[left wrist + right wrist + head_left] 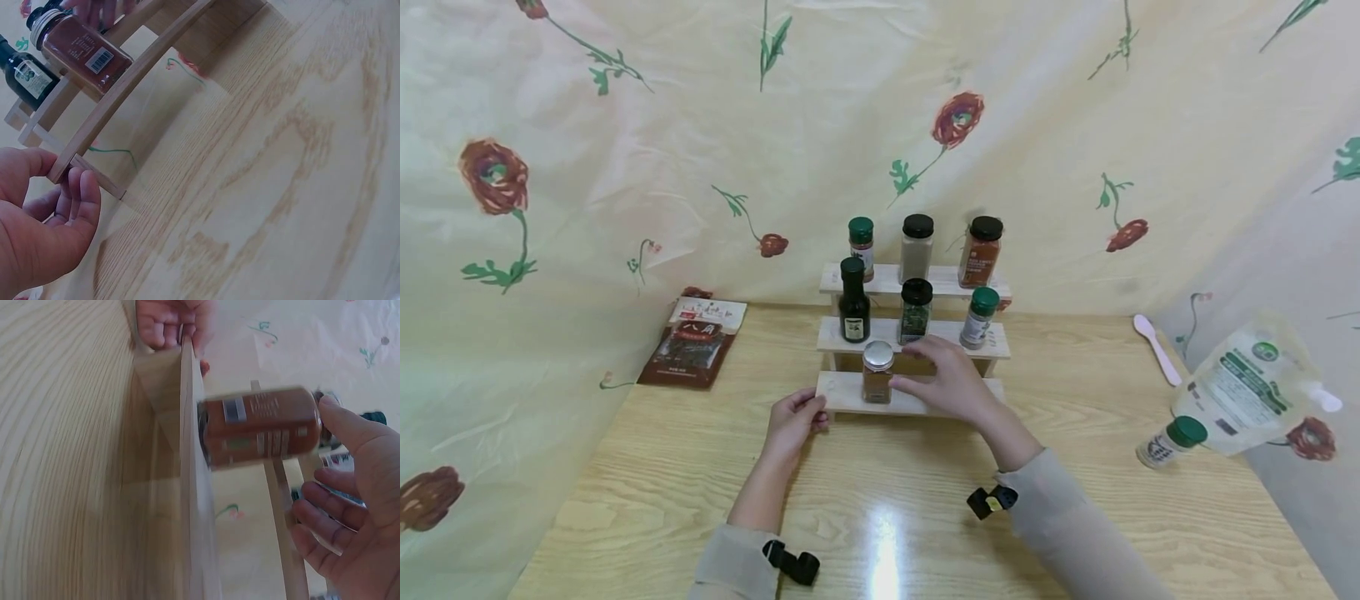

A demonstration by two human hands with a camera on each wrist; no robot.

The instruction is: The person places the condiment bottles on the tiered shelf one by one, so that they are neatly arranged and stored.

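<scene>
A three-tier wooden spice rack (940, 407) stands on the table against the cloth backdrop. My left hand (793, 423) pinches the left end of its lowest shelf, thumb above and fingers curled below, as the left wrist view (53, 215) shows. On that shelf stands a square glass jar (877, 385) of reddish-brown spice with a silver lid. My right hand (951, 379) is just right of this jar, fingers spread and relaxed. In the right wrist view its thumb is close to the jar's (262, 428) lid end; whether it touches I cannot tell.
The middle shelf bears a dark sauce bottle (854, 304), a black-capped jar (916, 312) and a green-capped jar (979, 319). Three more jars stand on top. A brown packet (692, 343) lies left; a spoon (1157, 350), a pouch (1255, 383) and a tilted green-capped jar (1172, 442) are right.
</scene>
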